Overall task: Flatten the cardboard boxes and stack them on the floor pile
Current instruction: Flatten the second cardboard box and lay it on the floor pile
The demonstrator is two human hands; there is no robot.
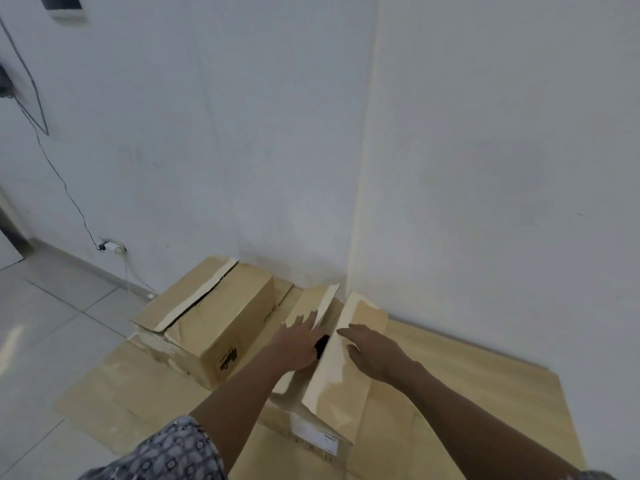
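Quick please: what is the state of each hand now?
Left hand: open, fingers straight on the box's left flap.
Right hand: open, lying on the right flap, gripping nothing.

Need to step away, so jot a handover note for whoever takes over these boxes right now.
Left hand: open, flat on the left top flap of the near box.
Right hand: open, resting on its right flap.
The near box's flaps are parted and it is not yet flattened.
The second box sits to its left by the wall, unflattened, with its top seam split.
Both stand on the flattened cardboard pile on the floor.
Left to do: flatten both boxes and stack them on the pile.
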